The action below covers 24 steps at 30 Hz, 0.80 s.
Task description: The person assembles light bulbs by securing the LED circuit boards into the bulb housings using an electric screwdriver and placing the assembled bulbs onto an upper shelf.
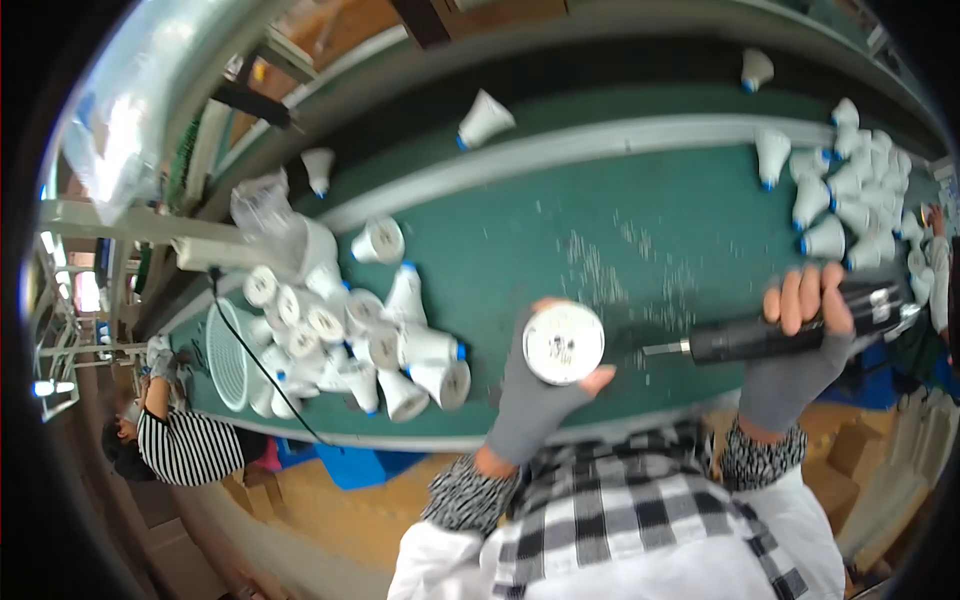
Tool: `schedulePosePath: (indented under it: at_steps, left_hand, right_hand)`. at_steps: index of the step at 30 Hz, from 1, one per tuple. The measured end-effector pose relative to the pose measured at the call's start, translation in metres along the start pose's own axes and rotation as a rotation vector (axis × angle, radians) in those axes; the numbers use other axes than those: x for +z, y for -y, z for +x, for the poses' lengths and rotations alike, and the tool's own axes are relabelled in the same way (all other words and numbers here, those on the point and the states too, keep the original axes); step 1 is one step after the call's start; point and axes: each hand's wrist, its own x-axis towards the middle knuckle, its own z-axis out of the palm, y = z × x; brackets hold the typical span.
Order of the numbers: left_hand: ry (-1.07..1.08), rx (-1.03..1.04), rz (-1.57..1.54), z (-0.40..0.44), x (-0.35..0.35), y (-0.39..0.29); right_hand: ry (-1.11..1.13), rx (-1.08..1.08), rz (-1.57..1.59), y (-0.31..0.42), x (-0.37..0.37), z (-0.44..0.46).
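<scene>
My left hand, in a grey fingerless glove, is closed around a white lamp housing. Its round, flat face with small dark holes is turned up toward me. To the right, my gloved right hand has its fingers wrapped around a black electric screwdriver. The thin metal bit points left at the housing, with a gap between them. Small pale bits, perhaps screws, are scattered on the green work surface beyond my hands.
A pile of white cone-shaped housings with blue tips lies left, beside a pale green basket. Another pile stands far right. A black cable hangs at left. A person in a striped shirt works at left; another sleeve shows right.
</scene>
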Motion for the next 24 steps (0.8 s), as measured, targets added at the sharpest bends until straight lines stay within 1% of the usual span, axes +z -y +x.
schedulePosePath:
  at_steps: [1,4,5,6,8,9,10,11,12,13,14,15,16,17,18,20,22,24]
  left_hand:
    - [0.088,-0.17,-0.211,0.011,-0.007,-0.019]
    - [0.115,-0.366,-0.199,0.084,0.007,-0.058]
    - [0.142,-0.308,-0.102,0.117,0.017,-0.05]
    - [0.158,-0.297,-0.083,0.163,0.023,-0.018]
    - [0.104,-0.303,-0.079,0.25,0.051,0.017]
    - [0.02,-0.216,-0.142,0.273,0.072,0.013]
    - [0.034,-0.203,-0.163,0.296,0.08,0.018]
    - [-0.004,-0.148,-0.076,0.333,0.088,0.041]
    - [-0.143,-0.093,0.349,0.352,0.088,0.044]
    - [-0.104,0.058,0.501,0.325,0.078,0.0]
    - [-0.167,0.26,0.576,0.328,0.062,-0.001]
    - [-0.266,0.389,0.696,0.338,0.037,0.009]
    - [-0.391,0.4,0.975,0.324,0.019,-0.01]
    - [-0.436,0.43,1.154,0.334,-0.014,0.007]
    - [-0.334,0.229,1.115,0.324,-0.031,0.0]
    - [-0.035,0.14,1.178,0.34,-0.079,0.035]
    - [-0.027,0.221,1.108,0.323,-0.074,0.037]
    - [-0.05,0.197,1.086,0.321,-0.065,0.035]
  right_hand:
    - [-0.052,0.001,-0.034,0.0,-0.008,0.007]
    - [-0.154,0.047,-0.088,-0.013,-0.028,0.013]
    - [-0.168,0.095,-0.063,-0.015,-0.028,0.012]
    - [-0.187,0.143,-0.043,-0.018,-0.026,0.01]
    - [-0.209,0.201,-0.029,-0.02,-0.025,0.01]
    - [-0.216,0.21,-0.033,-0.019,-0.028,0.01]
    - [-0.235,0.213,-0.041,-0.018,-0.031,0.009]
    - [-0.268,0.212,-0.054,-0.014,-0.033,0.009]
    - [-0.282,0.189,-0.064,-0.01,-0.039,0.012]
    - [-0.295,0.176,-0.077,-0.007,-0.047,0.014]
    - [-0.309,0.179,-0.09,-0.005,-0.055,0.015]
    - [-0.327,0.173,-0.09,-0.002,-0.061,0.017]
    - [-0.313,0.163,-0.077,-0.001,-0.069,0.019]
    - [-0.299,0.163,-0.066,-0.001,-0.079,0.02]
    - [-0.29,0.17,-0.059,-0.001,-0.086,0.019]
    - [-0.29,0.198,-0.059,-0.003,-0.087,0.019]
    - [-0.266,0.223,-0.063,-0.009,-0.085,0.02]
    - [-0.243,0.241,-0.055,-0.013,-0.08,0.018]
